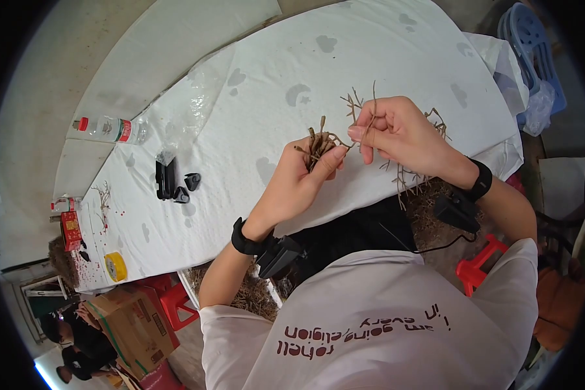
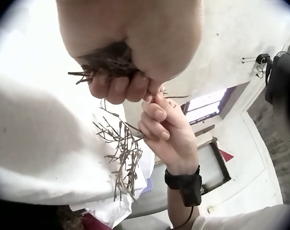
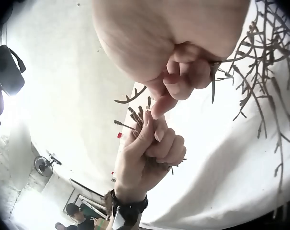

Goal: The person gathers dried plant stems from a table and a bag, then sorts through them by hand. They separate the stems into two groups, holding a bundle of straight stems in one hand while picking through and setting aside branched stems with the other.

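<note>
My left hand (image 1: pixel 291 185) grips a bundle of short brown twigs (image 1: pixel 318 145), its fingers curled round them and the thumb on top. The ends of the bundle (image 3: pixel 141 116) fan out above the thumb in the right wrist view. Close beside it, my right hand (image 1: pixel 409 133) pinches a thin branching twig (image 1: pixel 373 107) between thumb and fingers. The fingertips of both hands meet at the twig's lower end. More branching twigs (image 2: pixel 126 155) lie at the table's edge below the right hand, partly hidden by the forearm in the head view.
The table has a white patterned cloth (image 1: pixel 240 130). On its left are a water bottle (image 1: pixel 125 130), a black case (image 1: pixel 165 179), small black pieces (image 1: pixel 192 181) and yellow tape (image 1: pixel 116 266). Red stools (image 1: pixel 478 265) and a cardboard box (image 1: pixel 133 325) stand below; people are behind the box.
</note>
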`<state>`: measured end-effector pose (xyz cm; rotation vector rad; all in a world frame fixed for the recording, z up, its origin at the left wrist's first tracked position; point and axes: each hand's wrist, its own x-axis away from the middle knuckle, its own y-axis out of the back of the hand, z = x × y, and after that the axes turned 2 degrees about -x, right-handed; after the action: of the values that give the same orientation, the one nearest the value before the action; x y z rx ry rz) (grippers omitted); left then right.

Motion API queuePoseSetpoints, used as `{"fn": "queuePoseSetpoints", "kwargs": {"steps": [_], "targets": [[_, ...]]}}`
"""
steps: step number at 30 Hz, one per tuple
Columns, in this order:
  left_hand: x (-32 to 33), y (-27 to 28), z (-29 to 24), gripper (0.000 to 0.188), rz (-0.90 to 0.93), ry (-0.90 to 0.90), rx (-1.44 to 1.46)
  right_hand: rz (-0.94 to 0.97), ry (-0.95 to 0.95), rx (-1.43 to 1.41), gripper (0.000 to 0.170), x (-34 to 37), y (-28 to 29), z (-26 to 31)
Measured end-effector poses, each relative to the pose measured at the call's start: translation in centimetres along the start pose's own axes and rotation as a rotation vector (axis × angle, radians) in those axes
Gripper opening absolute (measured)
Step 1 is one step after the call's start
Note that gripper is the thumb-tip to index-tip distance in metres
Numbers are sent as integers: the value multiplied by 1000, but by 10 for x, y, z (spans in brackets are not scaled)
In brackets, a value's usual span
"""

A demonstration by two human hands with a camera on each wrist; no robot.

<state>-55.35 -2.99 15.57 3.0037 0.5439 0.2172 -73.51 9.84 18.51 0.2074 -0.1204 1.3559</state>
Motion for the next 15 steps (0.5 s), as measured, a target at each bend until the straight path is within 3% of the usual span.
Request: {"fn": "queuePoseSetpoints", "kwargs": {"steps": [3,6,7,9,15], "targets": [[8,0,-4,30,16,1,45,21,2,10,15,2,3,-3],[24,5,-13,28,140,71,-104,-266,358,18,16,-5,18,-14],[34,7,-10,28,142,69,-105,-269,359,19,16,-7,38,-13],[57,9,3,25,132,134,46,-549,376,81,14,-8,87,-3],[50,27,7,23,14,103,91,-253,286,-211,18,1,64,20]]}}
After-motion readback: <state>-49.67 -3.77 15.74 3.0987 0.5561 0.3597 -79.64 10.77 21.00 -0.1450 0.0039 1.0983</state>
